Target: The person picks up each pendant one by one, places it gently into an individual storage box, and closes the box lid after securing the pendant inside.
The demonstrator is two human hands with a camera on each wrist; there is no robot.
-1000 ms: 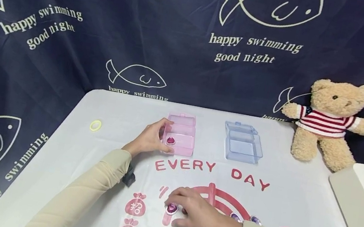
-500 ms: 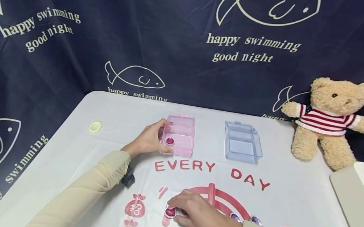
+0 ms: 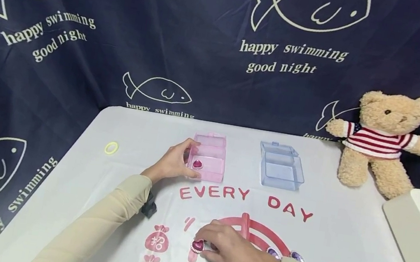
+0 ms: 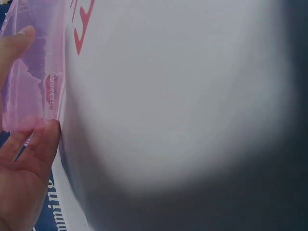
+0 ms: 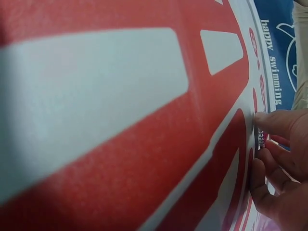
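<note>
My left hand [image 3: 172,164] grips the left side of an open pink see-through box [image 3: 216,166], thumb at the front and fingers toward the lid. Inside lies a dark pink gem [image 3: 197,164] with a beaded silvery rim, also visible through the wall in the left wrist view. Lower on the table, my right hand [image 3: 232,251] pinches another dark pink heart-shaped gem [image 3: 197,246], whose beaded edge shows between thumb and fingers in the right wrist view. Two purple gems [image 3: 297,256] lie by the right wrist, partly covered by the sleeve.
A blue see-through box [image 3: 282,173] stands open right of the pink one. Far left lies a yellow ring [image 3: 111,148]. A teddy bear [image 3: 379,142] sits at the back right, behind a white container [image 3: 410,238]. The white tablecloth [image 3: 133,124] carries red print.
My right fingers have come down onto the dark pink gem and closed around it. The left hand keeps its hold on the pink box, which stays in place.
</note>
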